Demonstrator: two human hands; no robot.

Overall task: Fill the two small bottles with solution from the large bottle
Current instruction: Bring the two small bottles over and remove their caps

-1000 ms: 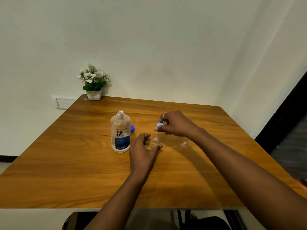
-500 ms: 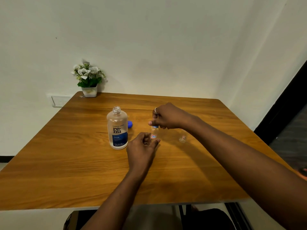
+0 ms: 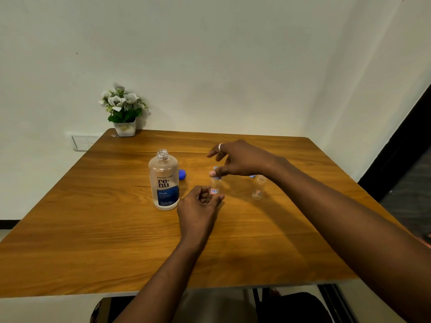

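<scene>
The large clear bottle (image 3: pixel 164 181) with a blue label stands uncapped on the wooden table (image 3: pixel 93 229); its blue cap (image 3: pixel 182 174) lies just behind it. My left hand (image 3: pixel 200 206) grips the base of a small clear bottle (image 3: pixel 215 188) with a red sticker. My right hand (image 3: pixel 235 160) pinches that bottle's blue cap (image 3: pixel 217 172) at its top. A second small clear bottle (image 3: pixel 258 188) stands open to the right, partly behind my right wrist, with a bit of blue (image 3: pixel 252 176) beside its neck.
A small white pot of white flowers (image 3: pixel 123 113) stands at the table's far left corner against the wall. A wall socket plate (image 3: pixel 81 142) sits left of the table. A dark chair (image 3: pixel 296 306) shows below the near edge.
My right hand's fingers have spread while still pinching the blue cap on the small bottle. My left hand stays at the bottle's base. The view has shifted slightly.
</scene>
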